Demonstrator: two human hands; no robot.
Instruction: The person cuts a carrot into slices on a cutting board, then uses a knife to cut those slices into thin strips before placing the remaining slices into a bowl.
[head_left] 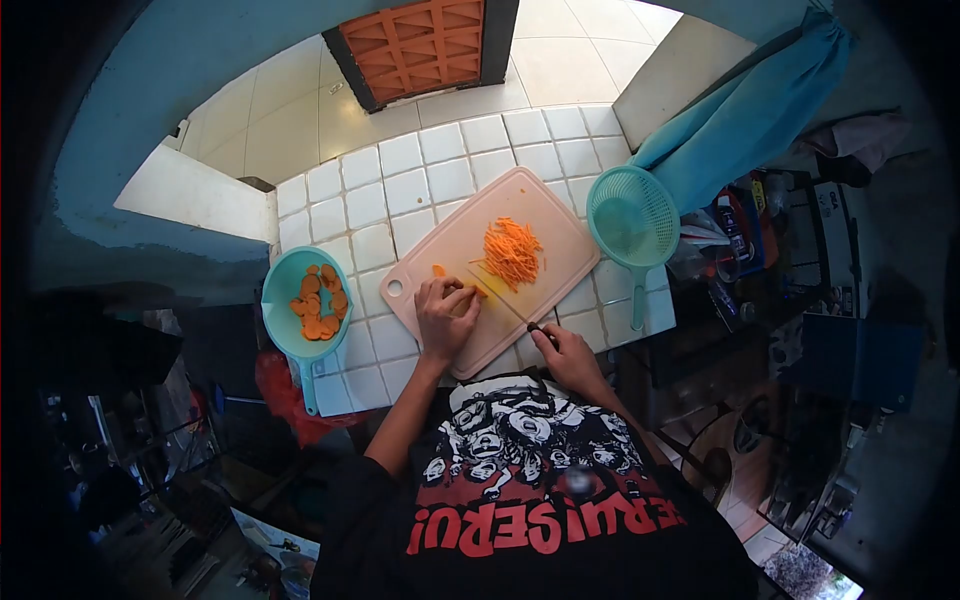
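Observation:
A pink cutting board (440,238) lies at a slant on the tiled counter. On it rests a heap of thin orange carrot strips (513,252). My right hand (567,355) is closed on the dark handle of a knife (505,303), whose blade points up and left toward the strips. My left hand (446,318) has its fingers bent and pressed on orange carrot pieces (478,291) beside the blade; the fingertips partly hide them. A small orange slice (438,270) sits just above my left hand.
A teal strainer (275,300) with carrot slices (320,303) stands on the left of the white tiled counter (365,205). Another teal strainer (633,215) stands to the right, near a hanging blue cloth (740,110). A red bag (285,395) hangs by the counter's left edge.

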